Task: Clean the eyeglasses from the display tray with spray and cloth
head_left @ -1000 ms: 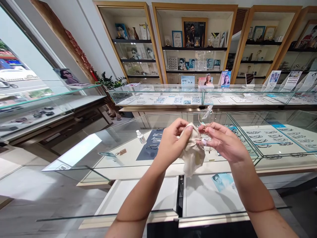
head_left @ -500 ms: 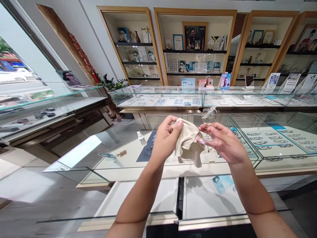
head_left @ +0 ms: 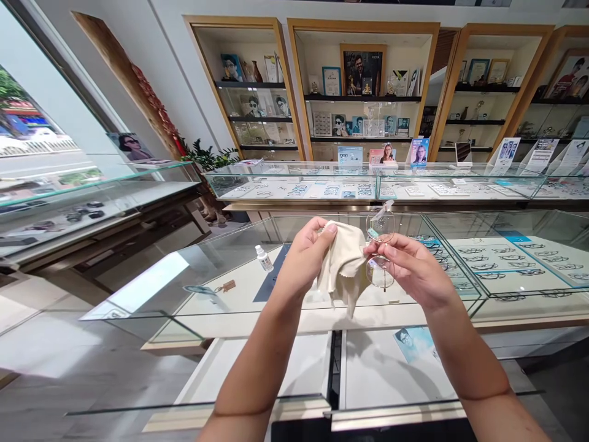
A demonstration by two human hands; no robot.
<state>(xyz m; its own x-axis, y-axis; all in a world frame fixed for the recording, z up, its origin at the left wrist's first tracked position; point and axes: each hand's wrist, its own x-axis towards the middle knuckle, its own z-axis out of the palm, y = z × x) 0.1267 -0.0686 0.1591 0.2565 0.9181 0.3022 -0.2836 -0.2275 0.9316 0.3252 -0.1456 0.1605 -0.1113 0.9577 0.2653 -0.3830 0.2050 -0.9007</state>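
Observation:
A cream cleaning cloth (head_left: 346,255) hangs in loose folds from my left hand (head_left: 307,258), which is closed with the thumb pinching the cloth's upper edge. In my right hand (head_left: 418,267) is a pair of thin gold-rimmed glasses (head_left: 381,277), gripped near the bridge between thumb and fingers. The glasses stand on end, one round lens above the other. The cloth's right side lies close to the right fingertips; whether it touches them I cannot tell. Both hands are above the glass display case (head_left: 230,248).
On the case stand a small white spray bottle (head_left: 264,258) and a brown tag (head_left: 229,285) near a handheld mirror (head_left: 201,290). Rows of glasses (head_left: 499,258) lie under the glass at right. Two open drawers (head_left: 386,374) jut out below, one holding a blue printed card (head_left: 415,342).
The glasses have shifted slightly left and turned, so both lenses show more clearly. The cloth has dropped lower and hangs a little further left, away from the lower lens.

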